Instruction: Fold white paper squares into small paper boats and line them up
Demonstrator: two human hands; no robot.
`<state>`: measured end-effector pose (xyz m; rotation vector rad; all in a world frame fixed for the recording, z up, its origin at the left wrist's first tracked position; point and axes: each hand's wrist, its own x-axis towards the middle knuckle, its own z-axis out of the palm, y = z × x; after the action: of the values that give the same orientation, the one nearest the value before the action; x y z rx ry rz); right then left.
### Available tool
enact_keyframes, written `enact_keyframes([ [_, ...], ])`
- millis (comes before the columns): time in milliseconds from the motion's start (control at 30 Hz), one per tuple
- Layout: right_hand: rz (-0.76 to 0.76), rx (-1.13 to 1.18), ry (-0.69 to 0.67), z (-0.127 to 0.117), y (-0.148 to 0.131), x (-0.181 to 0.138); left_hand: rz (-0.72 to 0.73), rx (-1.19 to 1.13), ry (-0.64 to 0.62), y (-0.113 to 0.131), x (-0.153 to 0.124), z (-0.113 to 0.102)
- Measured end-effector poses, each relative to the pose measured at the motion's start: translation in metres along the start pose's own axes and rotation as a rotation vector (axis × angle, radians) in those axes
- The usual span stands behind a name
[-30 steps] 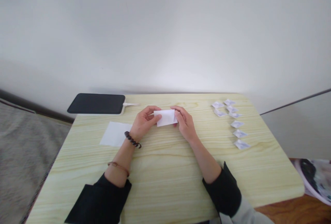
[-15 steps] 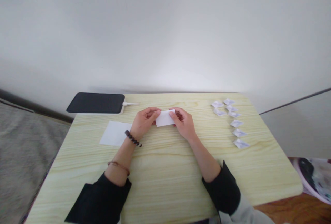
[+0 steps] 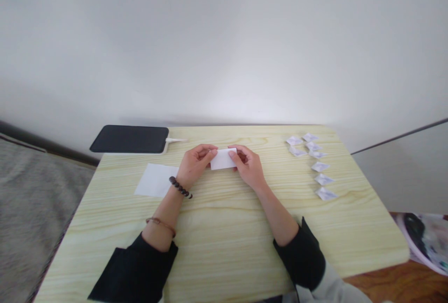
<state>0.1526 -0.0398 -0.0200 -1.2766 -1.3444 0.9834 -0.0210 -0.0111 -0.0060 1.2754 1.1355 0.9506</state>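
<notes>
Both my hands pinch a small folded piece of white paper [image 3: 223,159] just above the middle of the table. My left hand [image 3: 195,163] grips its left edge, thumb on top and fingers behind. At the right edge my right hand [image 3: 249,166] holds it the same way, with the thumb lying on the front face. A flat sheet of white paper [image 3: 154,180] rests on the table left of my left wrist, which covers part of it. Several small folded paper boats [image 3: 319,166] sit at the right side of the table.
A black-screened tablet [image 3: 130,139] lies at the back left corner, with a white cable [image 3: 177,140] plugged into its right side. The pale wooden table [image 3: 224,237] meets a white wall [image 3: 224,51] behind. Beyond the right edge stands a bin-like container [image 3: 425,242] on the floor.
The layers of the folded paper now line up more closely along the bottom edge. My hands have hardly moved.
</notes>
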Motion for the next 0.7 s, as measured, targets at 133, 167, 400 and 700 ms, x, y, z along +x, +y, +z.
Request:
enact_keyframes([
  [133, -0.003, 0.006, -0.002, 0.0002, 0.0008, 0.0, -0.002, -0.006, -0.005, 0.0002, 0.0002, -0.0002],
  [167, -0.002, 0.006, -0.001, 0.0003, 0.0008, 0.0, -0.003, -0.013, -0.007, 0.0, 0.0003, -0.0003],
  [400, 0.008, 0.008, 0.007, 0.0004, -0.0009, 0.0009, -0.008, -0.046, -0.007, -0.0027, 0.0011, -0.0005],
  [700, 0.025, 0.021, 0.0, 0.0004, -0.0038, 0.0005, -0.02, -0.052, 0.01, -0.0018, 0.0014, -0.001],
])
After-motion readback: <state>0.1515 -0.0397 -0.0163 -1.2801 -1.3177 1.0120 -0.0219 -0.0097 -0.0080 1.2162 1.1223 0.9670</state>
